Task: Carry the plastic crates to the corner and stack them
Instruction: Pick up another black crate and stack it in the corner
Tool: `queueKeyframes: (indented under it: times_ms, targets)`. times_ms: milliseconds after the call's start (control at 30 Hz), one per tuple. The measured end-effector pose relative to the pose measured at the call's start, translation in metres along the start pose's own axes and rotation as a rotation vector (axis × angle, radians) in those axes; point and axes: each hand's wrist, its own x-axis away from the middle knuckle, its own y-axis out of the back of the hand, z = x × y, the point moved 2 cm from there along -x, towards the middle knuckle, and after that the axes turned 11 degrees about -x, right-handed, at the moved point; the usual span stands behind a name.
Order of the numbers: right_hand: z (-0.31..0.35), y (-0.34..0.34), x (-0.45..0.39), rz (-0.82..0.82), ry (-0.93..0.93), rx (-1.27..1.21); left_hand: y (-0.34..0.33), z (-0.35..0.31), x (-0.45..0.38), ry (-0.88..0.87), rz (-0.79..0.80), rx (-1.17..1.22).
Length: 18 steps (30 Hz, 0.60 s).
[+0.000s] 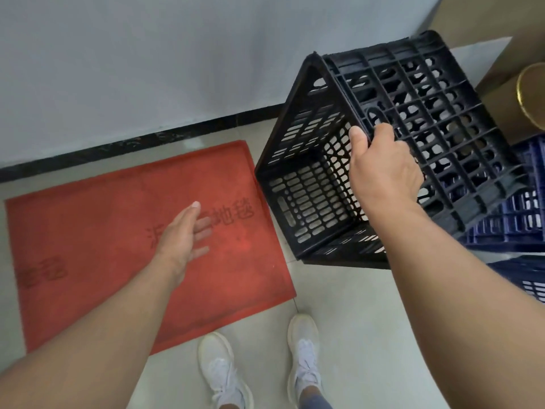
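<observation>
While your right hand (383, 169) grips tilted black perforated plastic crate (413, 119), left hand (182, 237) hovers slack-fingered over red rectangular floor mat (103, 231) on pale tile.

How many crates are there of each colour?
Black crates: 1, the black crate, tipped on its side with the right hand gripping its rim.
Blue crates: 2 showing at the right edge, an upper blue crate and a lower blue crate, both partly cut off.
Total: 3 crates in view.
</observation>
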Motion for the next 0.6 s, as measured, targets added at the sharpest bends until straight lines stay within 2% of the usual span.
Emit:
queueKeyframes:
  times_ms: [167, 300, 467, 600]
  targets:
    - [0.009, 0.023, -0.001, -0.010, 0.009, -0.049, 0.022, 0.004, -0.002, -0.020, -0.034, -0.004]
    - [0.015, 0.044, -0.006, 0.046, -0.028, -0.340, 0.044, 0.019, -0.011, 0.008, -0.135, -0.056]
    - [0.014, 0.043, -0.007, 0.251, -0.290, -0.753, 0.092, 0.057, -0.027, 0.228, -0.320, -0.079]
    - [0.015, 0.010, 0.005, 0.448, -0.372, -0.861, 0.149, 0.110, -0.054, 0.311, -0.346, 0.092]
